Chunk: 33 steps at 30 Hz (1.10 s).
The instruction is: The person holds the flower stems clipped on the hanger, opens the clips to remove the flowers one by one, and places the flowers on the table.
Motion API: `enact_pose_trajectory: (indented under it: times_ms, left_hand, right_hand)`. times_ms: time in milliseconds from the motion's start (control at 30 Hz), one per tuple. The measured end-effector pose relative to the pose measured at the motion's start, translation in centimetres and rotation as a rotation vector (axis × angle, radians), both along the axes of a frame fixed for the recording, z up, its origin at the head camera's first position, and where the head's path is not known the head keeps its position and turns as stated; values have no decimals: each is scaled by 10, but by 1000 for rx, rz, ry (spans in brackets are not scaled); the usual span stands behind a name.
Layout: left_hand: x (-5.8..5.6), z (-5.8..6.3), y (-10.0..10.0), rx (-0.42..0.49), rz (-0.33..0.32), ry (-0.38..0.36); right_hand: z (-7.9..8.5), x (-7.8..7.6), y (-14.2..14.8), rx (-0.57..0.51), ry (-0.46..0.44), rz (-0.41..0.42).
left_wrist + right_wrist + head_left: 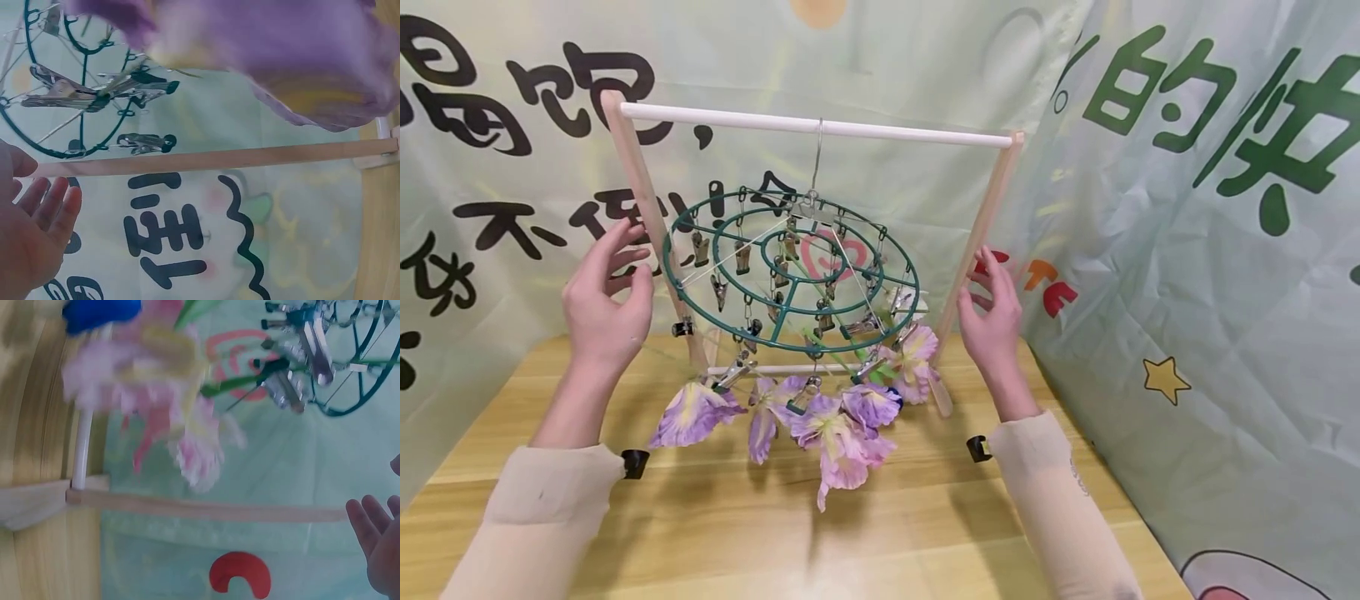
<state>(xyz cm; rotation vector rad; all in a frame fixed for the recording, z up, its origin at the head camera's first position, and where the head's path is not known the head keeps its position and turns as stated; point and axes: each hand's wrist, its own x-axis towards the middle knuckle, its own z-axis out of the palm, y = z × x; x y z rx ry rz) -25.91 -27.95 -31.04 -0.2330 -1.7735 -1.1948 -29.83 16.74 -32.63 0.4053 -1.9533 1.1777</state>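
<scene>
A round green drying hanger (781, 320) with three rings and several metal clips hangs, tilted, by its hook from the white rod (730, 120) of a small wooden rack. Purple and pink artificial flowers (842, 454) hang head down from its clips. My left hand (606, 304), fingers loosely bent and holding nothing, is beside the rack's left post (640, 175), fingertips right at the wood. On the other side, my right hand (992, 308) is raised by the right post (988, 212), its fingers relaxed around nothing. The right wrist view shows its fingertips at the post's end (250, 511).
The rack stands on a wood-grain table (917, 508). Printed fabric sheets (1150, 275) with large characters rise behind it and along the right side. A low white crossbar (775, 369) joins the posts. Blue petals (103, 314) show in the right wrist view.
</scene>
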Motion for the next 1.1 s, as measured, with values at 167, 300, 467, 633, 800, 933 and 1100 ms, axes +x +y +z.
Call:
enact_pose_trajectory:
  times_ms: [167,300,467,633,800,933,1100]
  left_hand:
    - [20,0,3,22,15,-39]
    - [34,-6,6,51,8,-55]
    - [44,-21,9,92,-28,-47]
    - [56,-36,13,98,-64,-83]
    - [65,-46,17,104,-96,-131]
    - [67,-53,20,112,-119,-192]
    - [66,-60,22,110,-155,-299]
  right_hand:
    - [9,25,-19,8,49,37]
    - [24,53,-41,0,93,77]
    - [28,70,-57,-6,121,115]
    - [20,72,-66,18,193,159]
    - [13,73,-75,49,282,206]
    - [16,84,-91,66,335,284]
    - [17,102,-113,74,314,409]
